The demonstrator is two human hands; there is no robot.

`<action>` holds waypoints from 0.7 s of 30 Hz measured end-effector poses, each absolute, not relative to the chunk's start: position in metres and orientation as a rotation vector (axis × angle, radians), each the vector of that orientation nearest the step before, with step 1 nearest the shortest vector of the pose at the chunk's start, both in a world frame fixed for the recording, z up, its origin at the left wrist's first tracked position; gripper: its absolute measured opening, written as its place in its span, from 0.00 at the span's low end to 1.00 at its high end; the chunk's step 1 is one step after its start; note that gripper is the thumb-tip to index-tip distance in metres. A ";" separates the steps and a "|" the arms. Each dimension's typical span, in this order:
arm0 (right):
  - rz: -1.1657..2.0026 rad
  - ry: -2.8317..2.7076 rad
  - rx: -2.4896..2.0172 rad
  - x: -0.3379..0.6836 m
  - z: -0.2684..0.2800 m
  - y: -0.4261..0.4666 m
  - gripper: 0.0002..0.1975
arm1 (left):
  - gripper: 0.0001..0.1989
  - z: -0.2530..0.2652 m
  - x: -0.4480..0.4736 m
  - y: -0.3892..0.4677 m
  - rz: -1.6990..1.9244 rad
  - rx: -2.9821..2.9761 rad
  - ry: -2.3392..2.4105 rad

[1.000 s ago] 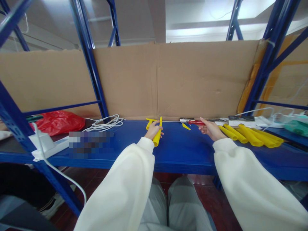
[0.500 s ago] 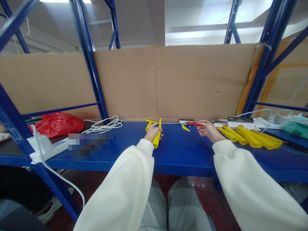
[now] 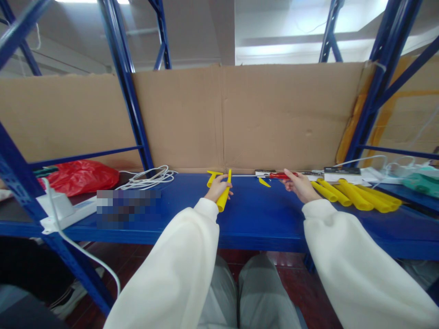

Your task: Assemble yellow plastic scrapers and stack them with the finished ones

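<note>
On the blue shelf (image 3: 254, 214), against the cardboard backing (image 3: 274, 114), both hands work at the far edge. Compared with half a second ago, the right hand (image 3: 299, 185) has opened slightly: its fingers are now spread over the red-handled tool (image 3: 279, 175) rather than curled round it, fingertips touching the handle; whether it grips is hard to tell at this distance. The left hand (image 3: 216, 188) is unchanged, closed around one yellow tube (image 3: 224, 194) that lies slanted on the shelf, its far end pointing at the cardboard.

Counts: one held tube; one short yellow piece (image 3: 211, 177) just left of it; one small yellow offcut (image 3: 264, 182) between the hands; a pile of yellow tubes (image 3: 353, 194) right of the right hand, probably five, though they overlap. One coil of white cable (image 3: 147, 177), one red bag (image 3: 80, 176), one white power strip (image 3: 66, 208).

Hidden or unclear: a blurred patch covers part of the shelf left of centre. The tool's tip is too small to identify. Items at far right are cut off by the frame edge.
</note>
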State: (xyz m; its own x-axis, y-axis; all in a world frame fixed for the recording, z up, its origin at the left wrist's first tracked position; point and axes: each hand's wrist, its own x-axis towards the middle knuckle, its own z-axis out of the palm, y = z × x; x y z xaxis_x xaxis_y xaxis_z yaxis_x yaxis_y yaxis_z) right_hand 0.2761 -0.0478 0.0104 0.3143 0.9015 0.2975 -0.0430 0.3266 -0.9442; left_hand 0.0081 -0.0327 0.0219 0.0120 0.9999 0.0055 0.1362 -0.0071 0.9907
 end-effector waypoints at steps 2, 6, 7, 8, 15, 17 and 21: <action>0.785 -1.050 -1.014 0.277 0.009 -0.045 0.17 | 0.34 0.021 0.008 -0.032 1.132 1.322 1.299; 0.752 -1.071 -1.045 0.282 0.003 -0.036 0.18 | 0.34 0.021 0.008 -0.032 1.124 1.327 1.296; 0.750 -1.064 -1.074 0.283 0.002 -0.034 0.18 | 0.34 0.021 0.008 -0.032 1.123 1.329 1.295; 0.754 -1.056 -1.103 0.284 0.001 -0.032 0.19 | 0.34 0.021 0.008 -0.032 1.123 1.330 1.293; 0.938 -1.146 -1.073 0.279 0.008 -0.043 0.14 | 0.30 0.022 0.007 -0.033 1.173 1.269 1.322; 0.957 -1.171 -1.017 0.277 0.009 -0.045 0.15 | 0.30 0.021 0.006 -0.031 1.185 1.255 1.343; 0.872 -1.148 -0.967 0.277 0.008 -0.043 0.18 | 0.30 0.019 0.006 -0.029 1.165 1.301 1.345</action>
